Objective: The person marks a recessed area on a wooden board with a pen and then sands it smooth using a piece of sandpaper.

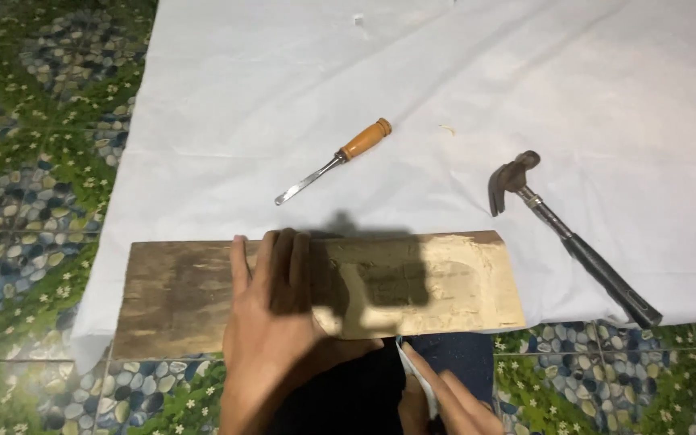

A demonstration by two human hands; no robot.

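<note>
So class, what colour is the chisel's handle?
Orange-brown, on the chisel lying on the white sheet; head view.

This looks like a home floor turned into a makeshift woodworking spot rather than a fitted workshop. The ground is covered in tiles (34, 185) printed with pebbles, grass and small white flowers, and a white sheet (525, 89) is spread over them as the work surface. Near the sheet's front edge lies a partly carved wooden plank (445, 278), with a wooden-handled chisel (336, 161) towards the sheet's middle and a claw hammer (565, 234) towards its right edge, all hand tools set straight on the floor.
</note>
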